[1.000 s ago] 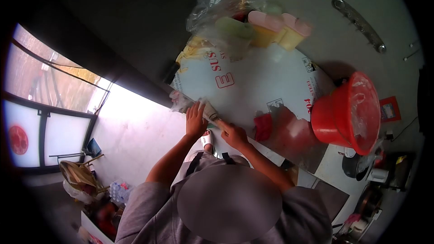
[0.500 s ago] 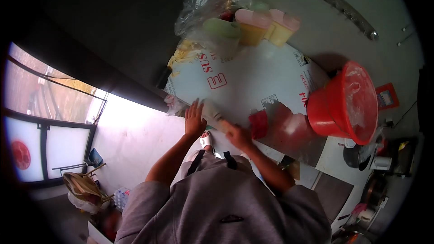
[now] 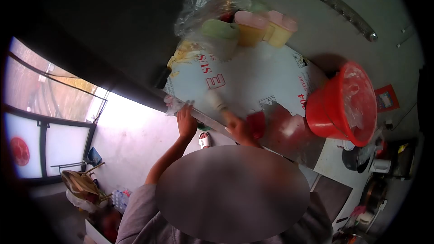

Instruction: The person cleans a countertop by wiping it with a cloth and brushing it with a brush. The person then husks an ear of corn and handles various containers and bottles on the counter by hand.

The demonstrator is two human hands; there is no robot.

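Observation:
My right hand is closed round the handle of a brush with a pale head and a dark band. The brush head lies over the steel-sheeted tabletop, below its red lettering, slightly blurred. My left hand is at the near left edge of the tabletop, fingers stretched out and holding nothing. Close beside its fingertips is a crumpled pinkish plastic wrapping. A red object lies just right of my right hand, partly hidden by it.
A red bucket with clear plastic inside stands at the table's right. Lidded containers, one green and two pink-topped, line the back beside clear plastic bags. Pans sit farther right. A folded chair is at left.
My right hand has moved slightly right, and the brush head has shifted up and right over the tabletop. My left hand has drawn back left and down to the edge.

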